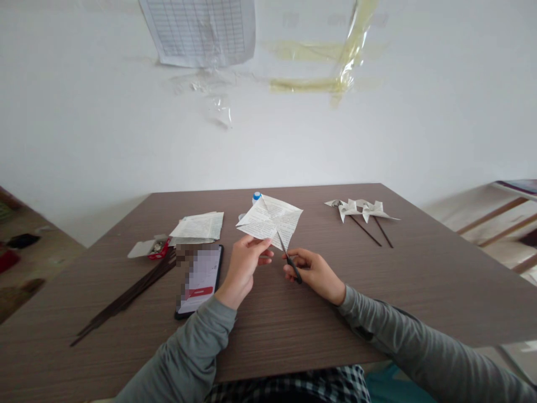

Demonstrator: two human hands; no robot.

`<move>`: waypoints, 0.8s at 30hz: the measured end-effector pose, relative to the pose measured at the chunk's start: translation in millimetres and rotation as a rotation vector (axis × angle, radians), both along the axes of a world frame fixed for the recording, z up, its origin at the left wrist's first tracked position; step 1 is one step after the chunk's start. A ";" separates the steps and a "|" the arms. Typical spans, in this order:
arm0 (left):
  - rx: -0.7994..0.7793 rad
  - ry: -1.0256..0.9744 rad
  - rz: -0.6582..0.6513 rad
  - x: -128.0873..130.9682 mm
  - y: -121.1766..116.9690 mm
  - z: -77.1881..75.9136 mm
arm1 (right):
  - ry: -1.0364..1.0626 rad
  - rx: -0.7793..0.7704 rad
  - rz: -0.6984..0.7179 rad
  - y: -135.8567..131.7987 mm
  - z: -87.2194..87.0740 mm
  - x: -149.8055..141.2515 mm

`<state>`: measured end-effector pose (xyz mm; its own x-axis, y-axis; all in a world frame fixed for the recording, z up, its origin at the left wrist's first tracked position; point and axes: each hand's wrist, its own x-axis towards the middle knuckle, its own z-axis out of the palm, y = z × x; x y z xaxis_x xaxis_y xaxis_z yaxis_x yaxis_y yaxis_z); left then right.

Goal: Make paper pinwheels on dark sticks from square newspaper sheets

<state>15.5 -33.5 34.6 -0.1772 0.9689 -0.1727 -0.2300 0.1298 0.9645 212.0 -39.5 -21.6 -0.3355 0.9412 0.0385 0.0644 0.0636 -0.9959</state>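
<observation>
My left hand pinches the near corner of a square sheet of printed paper, holding it up above the table. Creases cross the sheet diagonally. My right hand grips a pair of scissors by its dark handles. The blades point up and away into the lower edge of the paper, just right of my left fingers. Both sleeves are grey-green.
On the brown wooden table lie a phone, a bundle of thin dark sticks, a stack of printed sheets, a small red box, and two paper pinwheels on sticks. A blue-capped bottle stands behind the paper.
</observation>
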 end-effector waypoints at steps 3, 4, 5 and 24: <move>0.005 -0.008 0.020 -0.6 0.8 0.5 | -0.011 0.002 0.022 0.1 0.3 1.3; 0.007 -0.010 0.031 -0.9 1.1 0.5 | -0.016 0.002 0.031 0.0 0.3 1.9; 0.008 -0.013 0.045 -1.3 1.5 0.5 | -0.022 0.002 0.038 0.0 0.2 2.5; -0.016 0.192 -0.079 -7.5 4.0 -5.2 | -0.072 0.368 -0.440 20.7 -1.8 32.2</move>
<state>8.0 -29.5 29.4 -0.1314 0.9786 -0.1585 -0.0310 0.1558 0.9873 244.2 -18.8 -23.3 0.0704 0.9219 0.3809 0.2303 0.3565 -0.9055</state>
